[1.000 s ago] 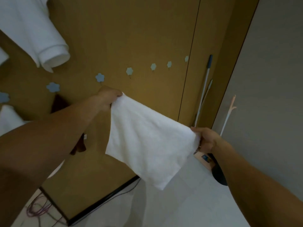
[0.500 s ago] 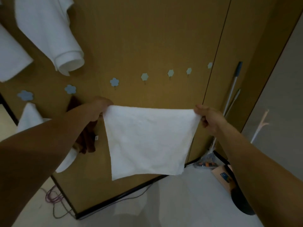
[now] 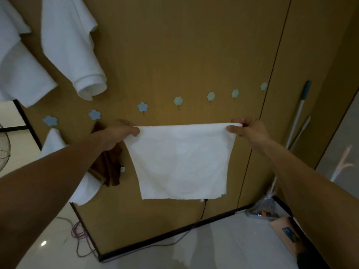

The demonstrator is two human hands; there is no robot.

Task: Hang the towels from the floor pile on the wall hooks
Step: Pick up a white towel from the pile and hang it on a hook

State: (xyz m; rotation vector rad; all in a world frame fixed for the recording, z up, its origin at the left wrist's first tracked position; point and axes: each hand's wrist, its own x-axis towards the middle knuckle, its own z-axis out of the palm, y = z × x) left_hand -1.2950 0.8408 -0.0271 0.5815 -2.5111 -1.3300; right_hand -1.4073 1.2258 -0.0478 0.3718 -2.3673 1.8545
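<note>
1. Between the two hands, the white towel (image 3: 180, 162) hangs spread flat, its top edge pulled level.
2. The left hand (image 3: 118, 133) pinches one top corner, and the right hand (image 3: 246, 131) pinches the other.
3. Just behind the left hand, a brown towel (image 3: 110, 167) hangs against the wall (image 3: 174, 45).
4. Above both hands, a row of blue hooks (image 3: 178, 100) runs along that wall.

White towel (image 3: 180, 162) spread flat, hanging below flower hooks (image 3: 178, 100).
</note>
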